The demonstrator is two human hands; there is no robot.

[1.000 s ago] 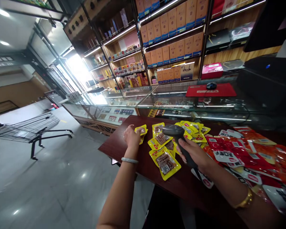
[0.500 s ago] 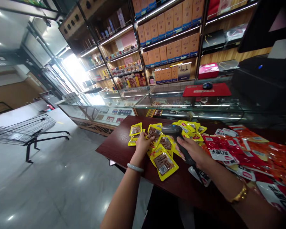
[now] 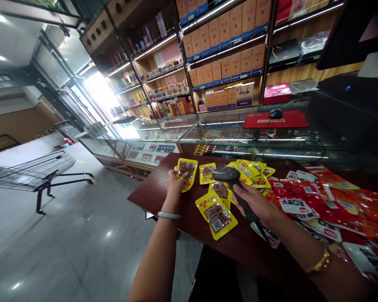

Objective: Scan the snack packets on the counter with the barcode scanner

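Note:
My left hand (image 3: 175, 183) is closed on a yellow snack packet (image 3: 187, 167) with a clear window, over the far left part of the dark wooden table (image 3: 157, 184). At least one more yellow packet lies under it. In my right hand (image 3: 251, 200) is a black barcode scanner (image 3: 228, 174), its head pointing left above the table. Between my hands lie a small yellow packet (image 3: 207, 173), another partly covered packet (image 3: 219, 191) and two overlapping packets (image 3: 219, 216) nearer me. A heap of yellow packets (image 3: 252, 170) sits behind the scanner.
Red and white snack packets (image 3: 321, 201) cover the table's right side. Behind it runs a glass display counter (image 3: 220, 130) with a red mat (image 3: 275, 119) and a computer mouse (image 3: 275, 113). Shelves with boxes (image 3: 227, 67) stand beyond. A shopping cart (image 3: 47, 172) is on the floor at left.
My left hand has moved left with a yellow packet from the middle group and now holds it over the packets at the far left. The right hand with the scanner has barely moved.

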